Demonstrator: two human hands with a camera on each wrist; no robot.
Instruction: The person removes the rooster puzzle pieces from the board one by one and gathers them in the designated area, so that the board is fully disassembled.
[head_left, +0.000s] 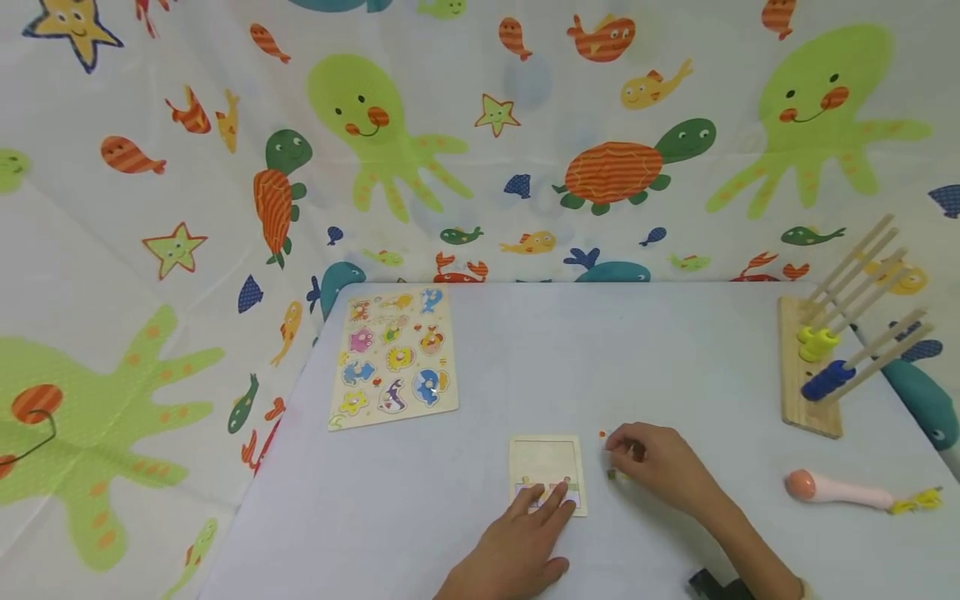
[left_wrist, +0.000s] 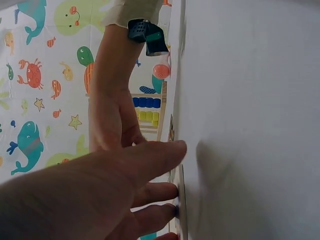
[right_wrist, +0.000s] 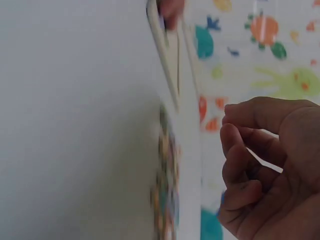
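In the head view my left hand (head_left: 519,546) rests over the lower part of a small square wooden puzzle tray (head_left: 546,450), straight fingers touching the picture pieces (head_left: 522,492) there. The tray's upper part shows bare wood. Right of it, my right hand (head_left: 660,462) hovers with loosely bent fingers above small loose puzzle pieces (head_left: 613,475), partly hidden under the hand. In the right wrist view these pieces are blurred and lie apart from the right hand (right_wrist: 270,165), whose thumb and index finger stand close together; nothing shows between them.
A wooden peg puzzle board (head_left: 397,358) with sea-animal pieces lies at the back left. On the right stands a wooden base (head_left: 795,375) with upright rods and yellow and blue beads. A pink stick-shaped toy (head_left: 847,490) with a round head and yellow cord lies before it.
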